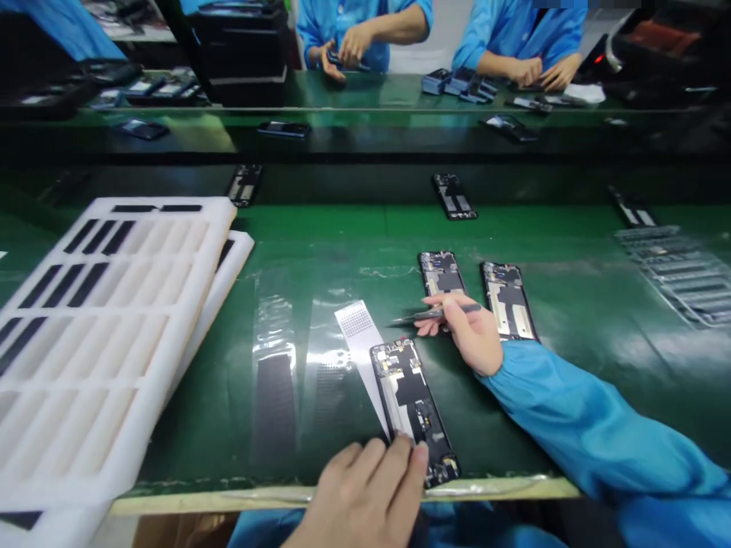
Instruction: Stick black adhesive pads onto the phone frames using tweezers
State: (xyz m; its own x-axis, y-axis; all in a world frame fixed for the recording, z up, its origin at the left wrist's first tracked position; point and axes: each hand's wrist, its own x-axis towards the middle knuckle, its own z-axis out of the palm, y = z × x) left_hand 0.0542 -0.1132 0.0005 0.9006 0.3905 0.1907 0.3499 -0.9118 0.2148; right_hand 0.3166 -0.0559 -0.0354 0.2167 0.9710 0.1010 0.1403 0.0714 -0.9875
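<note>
Near the front edge of the green table lies an open phone body (412, 411), its circuit parts facing up. My left hand (371, 487) rests its closed-together fingers on the phone's lower left side. My right hand (465, 327) pinches dark tweezers (428, 313), whose tips point left above the phone's top end. A white sheet with rows of small dark dots (359, 323) sticks out from beside the phone. Behind my right hand are a second phone body (441, 268) and, to its right, a third phone body (508, 297).
Stacked white foam trays (188, 304) with black strips fill the left side. Clear film strips (274, 327) lie mid-table. A clear plastic tray (679, 274) sits at right. More phone bodies (454, 196) line the back. Beyond, two people in blue (365, 34) handle parts.
</note>
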